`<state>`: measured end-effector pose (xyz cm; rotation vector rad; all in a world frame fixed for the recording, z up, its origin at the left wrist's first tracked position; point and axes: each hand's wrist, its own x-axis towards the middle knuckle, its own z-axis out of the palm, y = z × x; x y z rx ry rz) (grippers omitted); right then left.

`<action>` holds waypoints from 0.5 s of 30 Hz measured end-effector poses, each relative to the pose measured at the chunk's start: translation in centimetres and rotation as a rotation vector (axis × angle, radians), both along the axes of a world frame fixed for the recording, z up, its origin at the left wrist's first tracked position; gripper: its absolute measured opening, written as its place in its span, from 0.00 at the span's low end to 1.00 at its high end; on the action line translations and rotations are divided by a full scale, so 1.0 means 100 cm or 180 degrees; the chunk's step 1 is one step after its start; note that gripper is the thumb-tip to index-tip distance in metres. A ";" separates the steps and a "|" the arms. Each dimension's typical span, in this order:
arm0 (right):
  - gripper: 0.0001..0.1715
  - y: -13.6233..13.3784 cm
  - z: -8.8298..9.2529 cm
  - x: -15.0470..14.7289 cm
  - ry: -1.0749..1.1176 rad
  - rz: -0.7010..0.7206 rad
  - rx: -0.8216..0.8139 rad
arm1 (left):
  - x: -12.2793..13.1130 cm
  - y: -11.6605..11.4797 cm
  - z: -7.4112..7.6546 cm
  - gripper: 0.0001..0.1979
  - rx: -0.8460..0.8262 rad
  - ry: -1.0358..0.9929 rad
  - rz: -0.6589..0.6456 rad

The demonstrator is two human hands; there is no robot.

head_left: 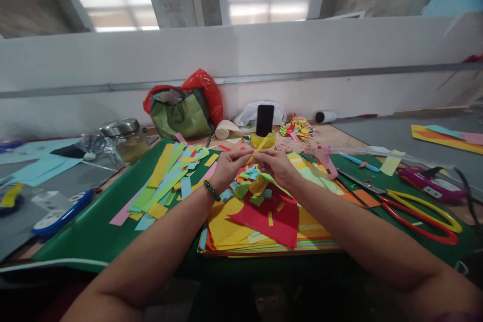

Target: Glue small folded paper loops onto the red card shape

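Observation:
Between my two hands a narrow yellow paper strip sticks up, pinched in the fingers of both. My left hand, with a dark beaded bracelet at the wrist, is closed on its lower end. My right hand meets it fingertip to fingertip; a green paper piece hangs below its palm. Under the hands lies a heap of small cut paper pieces in several colours. They rest on a red paper sheet atop a stack of coloured paper.
Cut strips lie left on the green mat. Scissors with red and yellow handles and a pink glue gun lie right. Behind stand a phone, a paper pompom, a glass jar and a green bag.

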<state>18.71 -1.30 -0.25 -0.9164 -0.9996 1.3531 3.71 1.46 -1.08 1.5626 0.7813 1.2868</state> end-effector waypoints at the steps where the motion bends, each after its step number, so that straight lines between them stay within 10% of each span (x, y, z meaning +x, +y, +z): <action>1: 0.18 0.000 0.000 0.001 0.0034 0.0013 -0.0008 | 0.000 0.000 0.000 0.19 -0.0111 -0.0095 -0.0019; 15: 0.18 0.001 -0.005 0.000 -0.0380 0.0009 0.0507 | -0.002 -0.008 0.006 0.14 -0.0781 -0.0300 -0.0005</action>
